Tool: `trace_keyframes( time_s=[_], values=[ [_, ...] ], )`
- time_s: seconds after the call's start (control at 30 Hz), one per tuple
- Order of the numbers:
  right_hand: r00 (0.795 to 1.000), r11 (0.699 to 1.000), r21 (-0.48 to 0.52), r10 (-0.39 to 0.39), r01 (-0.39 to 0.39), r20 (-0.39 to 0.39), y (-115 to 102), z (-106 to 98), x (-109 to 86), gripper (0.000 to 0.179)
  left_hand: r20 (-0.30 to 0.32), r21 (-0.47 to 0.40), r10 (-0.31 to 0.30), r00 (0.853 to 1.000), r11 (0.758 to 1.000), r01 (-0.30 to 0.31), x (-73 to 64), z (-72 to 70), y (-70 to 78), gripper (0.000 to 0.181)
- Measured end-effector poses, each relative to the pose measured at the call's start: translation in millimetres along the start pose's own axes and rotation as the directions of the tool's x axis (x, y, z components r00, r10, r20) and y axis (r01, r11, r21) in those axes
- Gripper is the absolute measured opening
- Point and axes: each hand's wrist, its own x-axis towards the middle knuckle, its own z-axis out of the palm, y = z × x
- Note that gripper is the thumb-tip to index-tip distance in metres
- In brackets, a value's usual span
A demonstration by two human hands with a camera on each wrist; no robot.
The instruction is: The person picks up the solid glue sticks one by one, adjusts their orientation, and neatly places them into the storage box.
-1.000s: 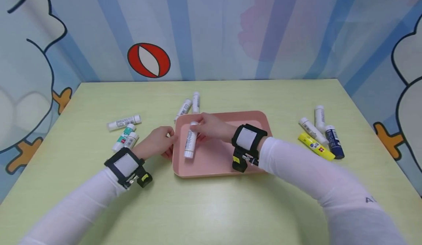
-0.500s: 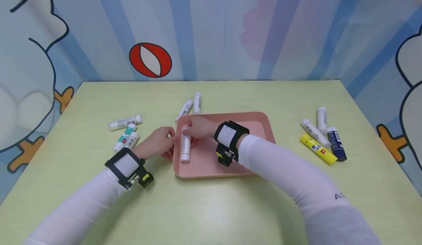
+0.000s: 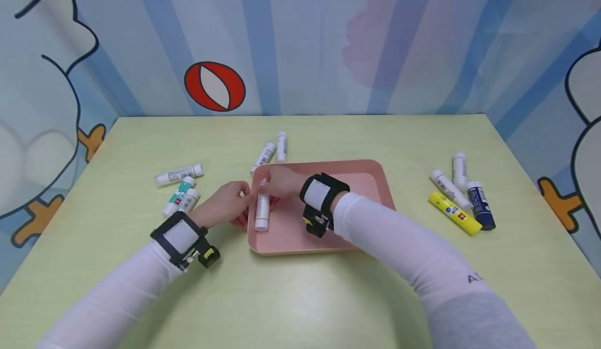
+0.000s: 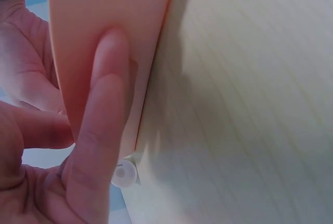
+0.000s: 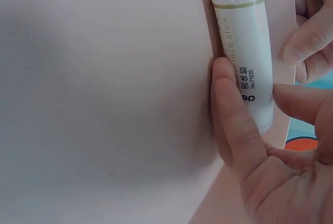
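Observation:
A white glue stick (image 3: 262, 215) lies lengthwise along the left side of a pink tray (image 3: 300, 237). My right hand (image 3: 284, 181) pinches the glue stick near its far end. In the right wrist view, the fingers and thumb sit on either side of the printed glue stick (image 5: 243, 44). My left hand (image 3: 224, 203) holds the tray's left rim. In the left wrist view, one finger presses the outer tray wall (image 4: 114, 5) while the thumb is at the rim.
Left of the tray lie a white glue stick (image 3: 179, 175), a green-and-white one (image 3: 178, 196) and another white one (image 3: 188, 201). Two white sticks (image 3: 281, 147) lie behind it. At right are white sticks (image 3: 459, 169), a yellow one (image 3: 454, 213) and a navy one (image 3: 481, 205).
My right hand has moved left with the glue stick, from above the tray's left part to beside its left wall. The left hand has stayed at the rim.

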Motion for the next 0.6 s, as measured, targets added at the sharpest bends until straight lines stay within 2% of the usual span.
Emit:
trace_keyframes(
  time_s=[0.43,0.6],
  values=[
    [1.0,0.995,0.097,-0.016,0.014,0.015,0,-8,-13.8,0.025,0.006,0.0,-0.011,1.0,1.0,0.011,-1.9,-1.6,0.7,0.019],
    [0.997,0.997,0.04,-0.063,0.061,0.042,10,-16,-25.7,0.025,0.003,-0.002,-0.022,1.0,1.0,0.022,-1.6,-1.0,3.2,0.019]
  ],
)
